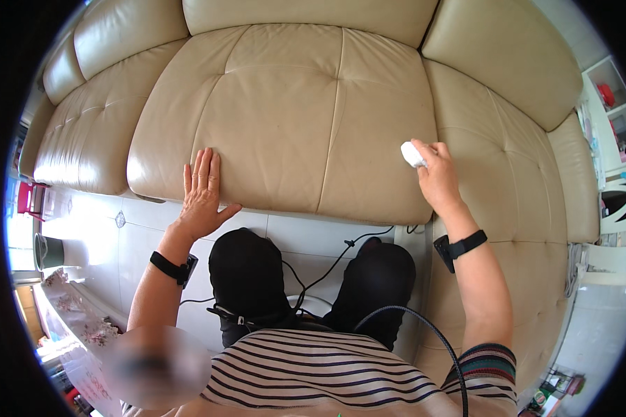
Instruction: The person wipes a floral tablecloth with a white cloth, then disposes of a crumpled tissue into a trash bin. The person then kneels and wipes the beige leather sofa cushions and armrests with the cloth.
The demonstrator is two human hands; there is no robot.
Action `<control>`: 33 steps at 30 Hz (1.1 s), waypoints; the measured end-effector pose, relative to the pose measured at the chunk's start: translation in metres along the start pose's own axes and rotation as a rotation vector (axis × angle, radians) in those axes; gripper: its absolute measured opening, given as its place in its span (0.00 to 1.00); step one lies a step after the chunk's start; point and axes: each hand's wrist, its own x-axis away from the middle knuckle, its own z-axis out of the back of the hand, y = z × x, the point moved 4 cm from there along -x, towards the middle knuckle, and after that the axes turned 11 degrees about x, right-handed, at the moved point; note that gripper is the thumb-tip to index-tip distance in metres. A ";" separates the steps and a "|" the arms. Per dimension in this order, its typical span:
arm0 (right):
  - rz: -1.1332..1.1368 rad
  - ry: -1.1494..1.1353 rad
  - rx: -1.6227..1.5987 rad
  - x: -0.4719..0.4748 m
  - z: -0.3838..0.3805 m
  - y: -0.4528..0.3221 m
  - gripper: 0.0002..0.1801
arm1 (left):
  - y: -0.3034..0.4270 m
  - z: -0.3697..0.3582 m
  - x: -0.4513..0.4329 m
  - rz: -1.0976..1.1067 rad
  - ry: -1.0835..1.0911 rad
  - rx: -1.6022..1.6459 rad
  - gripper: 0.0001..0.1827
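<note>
Before me stretches a beige leather sofa (276, 120) with stitched, tufted seat cushions. My left hand (203, 187) lies flat on the front edge of the middle seat cushion, palm down, fingers pointing towards the backrest and the thumb out to the side. Near that cushion's right edge, my right hand (435, 169) grips a small white object (412, 154), maybe a folded cloth or sponge; my fingers cover part of it. It is over the leather, and whether it touches I cannot tell.
Black cables (326, 268) run across the white tiled floor (151, 229) between my knees. A braided cord (438, 333) loops past my right side. A table with a floral cloth (78, 323) and a dark green bucket (49, 251) stand left. White shelving (610, 114) is right.
</note>
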 end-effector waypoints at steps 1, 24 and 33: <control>0.029 -0.003 0.064 0.007 0.004 -0.007 0.29 | 0.000 -0.002 -0.001 -0.003 0.006 -0.004 0.60; -0.076 0.016 0.002 0.000 0.008 -0.021 0.15 | -0.006 -0.013 -0.002 -0.046 0.047 0.016 0.63; -0.261 -0.024 0.027 0.007 0.016 -0.031 0.15 | -0.012 -0.016 -0.001 -0.058 0.072 0.024 0.65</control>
